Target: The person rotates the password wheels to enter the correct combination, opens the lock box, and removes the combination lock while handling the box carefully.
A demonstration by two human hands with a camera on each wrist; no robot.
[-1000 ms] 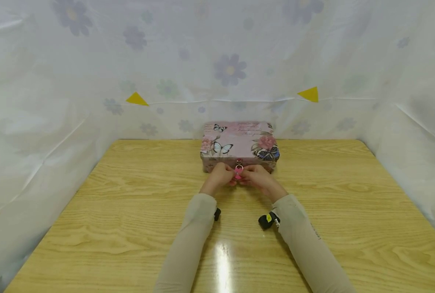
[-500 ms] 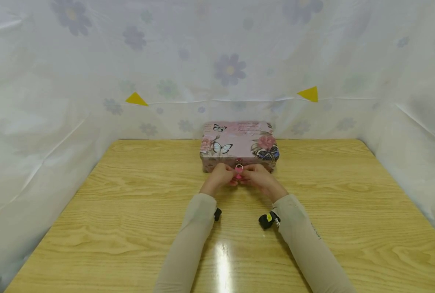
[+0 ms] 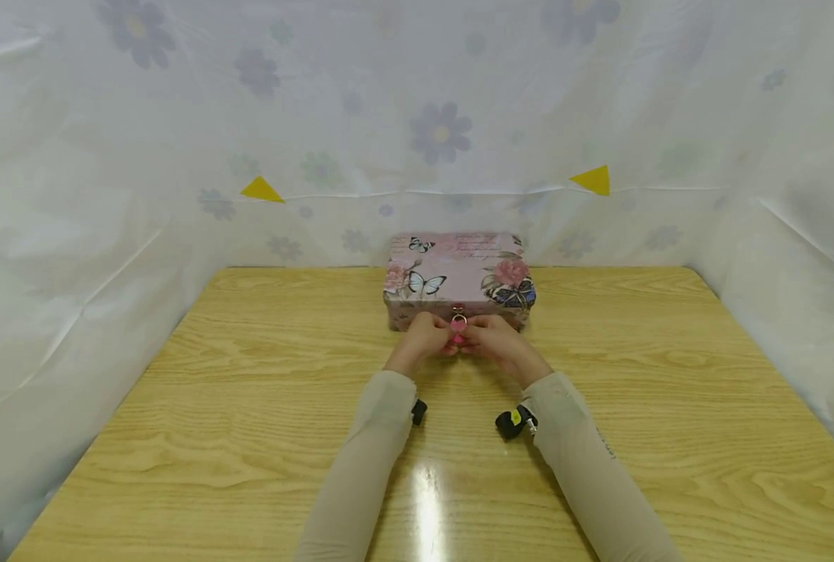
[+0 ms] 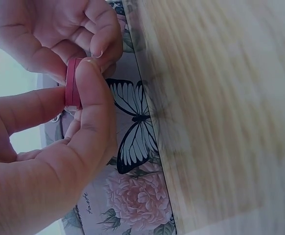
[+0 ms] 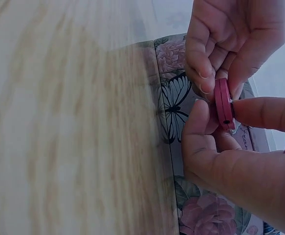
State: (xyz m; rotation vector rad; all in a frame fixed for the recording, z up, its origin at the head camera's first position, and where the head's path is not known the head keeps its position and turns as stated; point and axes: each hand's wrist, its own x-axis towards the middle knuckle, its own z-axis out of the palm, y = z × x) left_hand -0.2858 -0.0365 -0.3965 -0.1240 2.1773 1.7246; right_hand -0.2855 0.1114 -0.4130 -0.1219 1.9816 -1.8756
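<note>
A small pink padlock with a ring-shaped metal shackle is at the clasp on the front of a pink tin box. The box lid is down and printed with butterflies, roses and script. My left hand pinches the padlock from the left between thumb and curled index finger. From the other side my right hand pinches it too, fingertips meeting those of the left. In the right wrist view the padlock shows its edge, with a small dark hole near one end. Fingers cover much of its body.
The box stands near the back edge of a wood-grain table. Behind it hangs a white flowered curtain with yellow triangles on it. Black wrist cameras sit under the sleeves.
Between the fingertips the padlock body has tilted slightly, so its pink face looks shorter below the shackle. The hands, arms and box stay in nearly the same place.
</note>
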